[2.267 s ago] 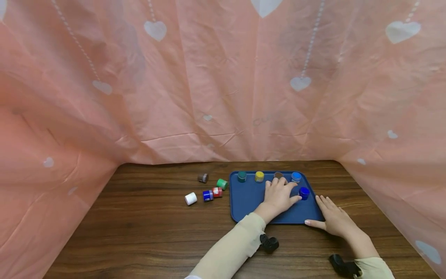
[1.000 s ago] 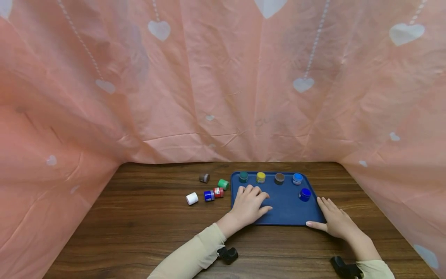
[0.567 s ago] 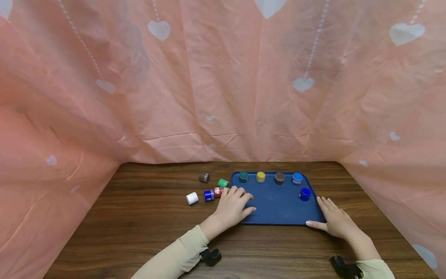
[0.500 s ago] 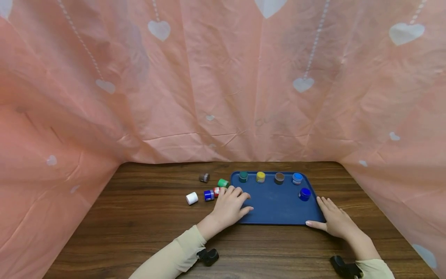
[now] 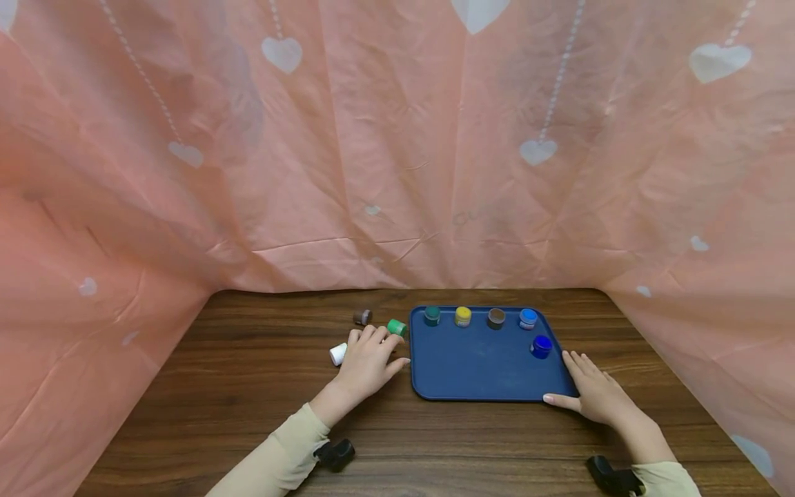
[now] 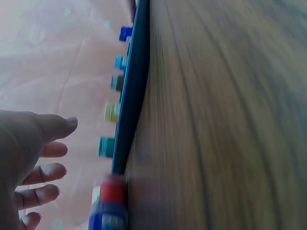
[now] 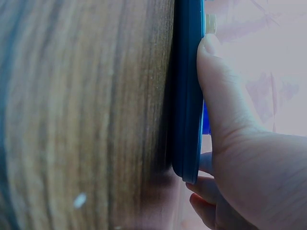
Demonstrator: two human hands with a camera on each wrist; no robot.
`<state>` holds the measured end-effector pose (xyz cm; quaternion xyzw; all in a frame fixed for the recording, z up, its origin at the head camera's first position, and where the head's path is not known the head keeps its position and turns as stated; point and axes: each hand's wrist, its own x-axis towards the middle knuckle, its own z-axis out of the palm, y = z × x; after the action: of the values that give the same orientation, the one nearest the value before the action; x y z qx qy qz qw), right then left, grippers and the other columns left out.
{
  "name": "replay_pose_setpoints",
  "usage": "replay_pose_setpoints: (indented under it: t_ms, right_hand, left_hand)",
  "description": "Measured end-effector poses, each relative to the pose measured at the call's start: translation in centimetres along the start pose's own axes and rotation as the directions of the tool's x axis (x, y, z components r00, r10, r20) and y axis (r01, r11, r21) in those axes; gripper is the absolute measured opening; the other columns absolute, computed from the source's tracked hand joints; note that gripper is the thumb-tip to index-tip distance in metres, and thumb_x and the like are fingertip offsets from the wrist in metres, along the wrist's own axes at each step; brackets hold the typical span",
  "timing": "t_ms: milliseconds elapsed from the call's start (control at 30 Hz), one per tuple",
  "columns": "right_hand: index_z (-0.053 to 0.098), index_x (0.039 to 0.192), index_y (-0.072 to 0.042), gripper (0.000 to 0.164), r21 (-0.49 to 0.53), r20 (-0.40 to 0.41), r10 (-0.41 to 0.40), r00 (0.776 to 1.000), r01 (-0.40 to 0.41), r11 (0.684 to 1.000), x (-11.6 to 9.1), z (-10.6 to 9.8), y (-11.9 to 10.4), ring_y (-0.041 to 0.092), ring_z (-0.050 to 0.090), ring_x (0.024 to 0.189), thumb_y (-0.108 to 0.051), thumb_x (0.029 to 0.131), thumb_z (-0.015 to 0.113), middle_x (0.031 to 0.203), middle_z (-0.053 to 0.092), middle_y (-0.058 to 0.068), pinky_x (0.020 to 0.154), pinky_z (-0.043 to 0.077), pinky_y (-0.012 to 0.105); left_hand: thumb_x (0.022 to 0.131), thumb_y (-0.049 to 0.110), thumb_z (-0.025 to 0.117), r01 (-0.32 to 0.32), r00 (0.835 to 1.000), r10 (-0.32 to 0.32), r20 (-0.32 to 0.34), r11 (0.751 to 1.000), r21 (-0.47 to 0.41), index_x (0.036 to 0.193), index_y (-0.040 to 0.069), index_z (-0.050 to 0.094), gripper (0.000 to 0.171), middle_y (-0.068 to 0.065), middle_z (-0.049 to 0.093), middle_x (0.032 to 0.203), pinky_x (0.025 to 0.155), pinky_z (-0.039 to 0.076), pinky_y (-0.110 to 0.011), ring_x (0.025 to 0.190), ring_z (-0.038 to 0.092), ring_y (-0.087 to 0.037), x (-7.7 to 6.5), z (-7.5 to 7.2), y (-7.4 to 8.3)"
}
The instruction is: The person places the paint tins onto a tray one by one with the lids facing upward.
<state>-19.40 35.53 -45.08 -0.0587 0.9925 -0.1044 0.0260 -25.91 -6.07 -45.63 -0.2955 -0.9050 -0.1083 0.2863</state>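
Note:
My left hand (image 5: 365, 364) hovers over the table left of the tray, with fingers spread and loosely bent. In the left wrist view, a red paint jar (image 6: 113, 192) and a dark blue paint jar (image 6: 108, 218) lie end to end beside its fingers, apart from them; in the head view the hand mostly hides them. A white jar (image 5: 338, 354) lies just left of the hand, a green jar (image 5: 397, 328) beyond it. My right hand (image 5: 597, 395) rests against the near right corner of the blue tray (image 5: 478, 376), its thumb on the rim.
Dark green (image 5: 432, 316), yellow (image 5: 462, 317), brown (image 5: 495, 318) and light blue (image 5: 528, 318) jars stand in a row along the tray's far side. A dark blue jar (image 5: 541, 346) stands nearer. Another brown jar (image 5: 363, 317) lies on the wooden table (image 5: 248, 386).
My left hand has moved left, from among the tray's jars, across the tray, to above the loose jars on the table. The right hand stays at the tray's corner.

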Motion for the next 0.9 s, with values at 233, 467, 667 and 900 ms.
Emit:
replay_pose_setpoints:
  t_ms: [233,467,667,900]
  right_hand:
    - [0.028,0.145,0.015,0.105,0.005,0.005,-0.003,1.000,0.003,1.000,-0.1,0.1,0.0,0.059,0.025,0.135,-0.061,0.082,0.064,0.147,0.026,0.042,0.099,0.027,0.074]
    - [0.028,0.145,0.015,0.105,0.001,0.000,-0.003,1.000,0.003,1.000,0.0,-0.1,0.0,0.059,0.026,0.134,-0.061,0.083,0.064,0.147,0.027,0.043,0.100,0.027,0.074]
    - [0.030,0.144,0.015,0.104,0.005,-0.009,-0.008,1.000,0.008,1.000,0.0,-0.2,-0.2,0.059,0.026,0.134,-0.061,0.082,0.065,0.146,0.028,0.043,0.100,0.028,0.074]
    - [0.030,0.144,0.015,0.104,-0.002,-0.011,-0.002,1.000,0.002,1.000,-0.1,0.1,0.0,0.059,0.027,0.134,-0.061,0.082,0.065,0.146,0.028,0.043,0.100,0.028,0.074]
  left_hand:
    - [0.077,0.046,0.079,0.039,0.998,-0.039,-0.045,0.999,0.008,0.100,0.018,0.069,0.037,0.001,0.060,0.090,0.073,0.035,-0.040,0.086,0.052,-0.022,-1.0,-0.6,-2.3]
    - [0.076,0.048,0.080,0.123,0.992,-0.124,0.029,0.992,0.034,0.105,0.021,0.068,0.042,-0.001,0.060,0.096,0.073,0.033,-0.040,0.091,0.052,-0.024,-1.3,-1.2,-4.2]
    - [0.075,0.054,0.078,0.200,0.966,-0.208,0.153,0.978,0.062,0.115,0.020,0.066,0.053,-0.003,0.060,0.103,0.077,0.033,-0.043,0.099,0.051,-0.027,-1.4,-1.4,-5.3]
    - [0.073,0.055,0.079,0.257,0.928,-0.278,0.249,0.960,0.113,0.116,0.015,0.064,0.061,-0.008,0.059,0.107,0.081,0.036,-0.047,0.105,0.051,-0.032,-1.7,-1.8,-6.4]
